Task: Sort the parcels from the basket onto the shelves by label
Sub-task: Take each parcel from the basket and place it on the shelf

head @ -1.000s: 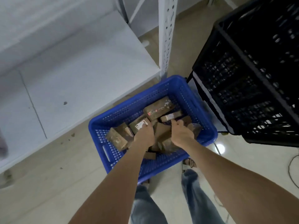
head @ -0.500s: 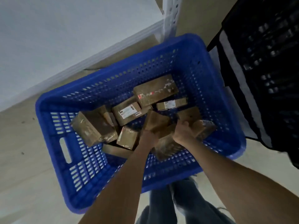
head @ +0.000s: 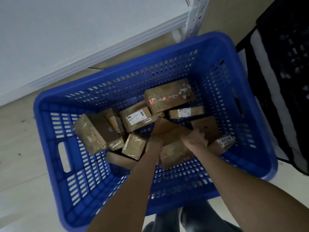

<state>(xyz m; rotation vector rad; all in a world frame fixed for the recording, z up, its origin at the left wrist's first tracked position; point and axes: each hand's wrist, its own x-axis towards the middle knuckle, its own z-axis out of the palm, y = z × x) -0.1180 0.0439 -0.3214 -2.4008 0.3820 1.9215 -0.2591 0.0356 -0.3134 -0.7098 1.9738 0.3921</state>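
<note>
in the blue basket (head: 222, 47), picking: right hand (head: 195, 138) grips a plain parcel (head: 168, 131), left hand's (head: 154, 144) hold hidden; next, probably, lift and read label.

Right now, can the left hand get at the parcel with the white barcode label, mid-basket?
Probably yes. The barcode-label parcel lies label up just beyond the left hand, its top uncovered. But that hand seems busy at the plain brown parcel, so it would have to let go first.
</note>
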